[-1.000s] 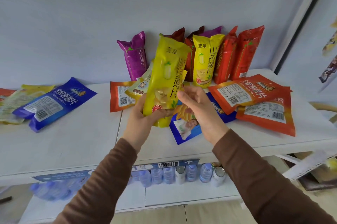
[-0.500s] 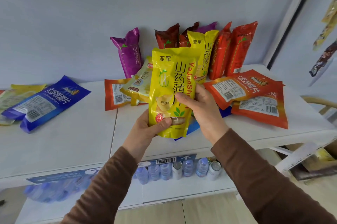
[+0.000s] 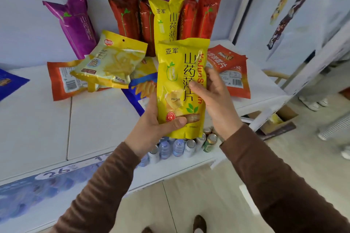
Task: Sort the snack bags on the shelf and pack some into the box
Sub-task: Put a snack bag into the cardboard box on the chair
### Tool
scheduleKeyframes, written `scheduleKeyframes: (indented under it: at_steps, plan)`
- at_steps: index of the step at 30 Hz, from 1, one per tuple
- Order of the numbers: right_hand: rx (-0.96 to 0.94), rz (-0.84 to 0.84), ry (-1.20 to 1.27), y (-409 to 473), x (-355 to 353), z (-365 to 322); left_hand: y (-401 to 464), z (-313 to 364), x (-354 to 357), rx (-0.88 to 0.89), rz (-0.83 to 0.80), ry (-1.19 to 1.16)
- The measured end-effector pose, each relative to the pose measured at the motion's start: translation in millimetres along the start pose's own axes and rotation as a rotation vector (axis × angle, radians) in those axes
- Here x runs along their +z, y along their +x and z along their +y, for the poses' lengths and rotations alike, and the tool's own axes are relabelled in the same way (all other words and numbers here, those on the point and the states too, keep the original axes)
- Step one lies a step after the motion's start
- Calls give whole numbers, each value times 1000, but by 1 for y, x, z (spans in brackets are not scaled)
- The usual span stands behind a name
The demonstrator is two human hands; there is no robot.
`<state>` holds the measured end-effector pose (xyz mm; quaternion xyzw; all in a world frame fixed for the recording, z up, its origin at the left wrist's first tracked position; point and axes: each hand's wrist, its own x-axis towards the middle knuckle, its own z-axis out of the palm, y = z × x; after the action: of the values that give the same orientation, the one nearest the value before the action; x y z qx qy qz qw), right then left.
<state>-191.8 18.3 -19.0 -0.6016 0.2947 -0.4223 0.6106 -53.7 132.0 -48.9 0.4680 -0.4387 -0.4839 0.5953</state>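
Nearest the camera, two brown sleeves reach forward over a pale floor where the tips of dark shoes show at the bottom edge. The left hand grips the lower part of a yellow yam-chip bag from the left side, thumb pressed across the front near the red seal, fingers hidden behind. The right hand holds the same bag along its right edge, fingertips curled onto the front by the printed characters. The bag is upright, lifted off the white shelf and held in front of its edge. Below that edge, a lower tier carries a row of small water bottles and drink cans. On the shelf top behind the held bag lies a blue bag printed with fries, partly covered. To its left, a pale yellow crisp bag lies tilted across an orange flat bag turned back-side up. At the far left edge a blue bag's corner shows. To the right, orange flat bags overlap, one face up, one showing a barcode. Leaning against the back wall stand a purple bag, dark red bags, a second yellow yam-chip bag, and bright red bags. Off to the right, on the floor beyond the shelf, sits an open cardboard box.
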Motion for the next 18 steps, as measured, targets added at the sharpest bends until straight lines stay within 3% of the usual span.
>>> scheduleKeyframes:
  at_steps: [11, 18]
  plan:
    - [64, 153, 44, -70, -202, 9, 22, -68, 184, -116, -122, 30]
    - [189, 192, 31, -92, -373, 31, 55, -148, 334, -212, -74, 42]
